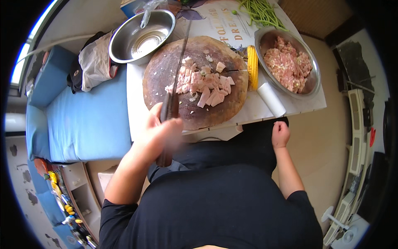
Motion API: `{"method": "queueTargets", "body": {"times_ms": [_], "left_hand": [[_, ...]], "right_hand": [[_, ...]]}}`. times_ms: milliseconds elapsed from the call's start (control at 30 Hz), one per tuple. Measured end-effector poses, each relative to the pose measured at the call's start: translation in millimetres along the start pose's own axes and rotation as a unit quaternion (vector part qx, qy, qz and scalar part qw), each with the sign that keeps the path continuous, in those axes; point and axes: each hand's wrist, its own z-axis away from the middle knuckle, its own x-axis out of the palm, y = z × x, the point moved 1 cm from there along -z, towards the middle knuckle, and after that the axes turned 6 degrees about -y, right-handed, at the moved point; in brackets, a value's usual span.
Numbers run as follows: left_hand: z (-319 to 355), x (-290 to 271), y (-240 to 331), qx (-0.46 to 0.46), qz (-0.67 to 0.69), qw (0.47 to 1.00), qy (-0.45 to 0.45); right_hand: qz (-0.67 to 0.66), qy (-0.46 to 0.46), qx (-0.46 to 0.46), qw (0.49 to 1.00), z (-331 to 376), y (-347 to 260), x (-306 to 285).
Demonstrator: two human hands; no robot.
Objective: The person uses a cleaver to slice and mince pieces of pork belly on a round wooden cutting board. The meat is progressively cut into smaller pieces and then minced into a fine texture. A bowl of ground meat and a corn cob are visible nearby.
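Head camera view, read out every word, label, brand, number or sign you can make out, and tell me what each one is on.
I can say where lettering stands, but I won't repeat its wording.
White table covering with a printed pattern: two lines of large tan capitals, turned sideways, beyond the round brown wooden chopping board; legible, not copied.
Black cloth item on the blue sofa: a small pale mark, too small to read.

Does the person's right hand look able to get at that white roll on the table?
Probably yes: the right hand is curled with nothing visible in it, near the table edge by the white roll. Nothing seems to block the way; the left hand, gripping the knife, is off to the left.
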Motion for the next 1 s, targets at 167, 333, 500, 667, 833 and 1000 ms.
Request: {"method": "queueTargets", "body": {"times_ms": [167, 333, 500, 667, 833, 1000], "left_hand": [[-2, 15, -21, 0.087, -0.27, 0.959, 0.021], [-6, 44, -6, 0.214, -0.331, 0.918, -0.055], [-16, 38, -18, 0.316, -0.369, 0.859, -0.16], [-10, -39, -43, 0.282, -0.174, 0.943, -0.027], [-32, -171, -122, 0.278, -0.101, 0.874, 0.386], [-38, -207, -141, 0.11, -0.344, 0.79, 0.495]], "right_hand": [[-0.235, -0.111, -0.142, 0.955, -4, -164, -34], [-0.553, -0.376, -0.129, 0.732, -15, -295, -32], [-0.499, -0.379, -0.041, 0.778, -21, -297, -32], [-0.322, -0.334, 0.042, 0.885, -59, -261, -58], [-0.099, -0.33, 0.051, 0.937, -74, -237, -72], [-0.057, -0.429, 0.083, 0.898, -74, -261, -59]]}}
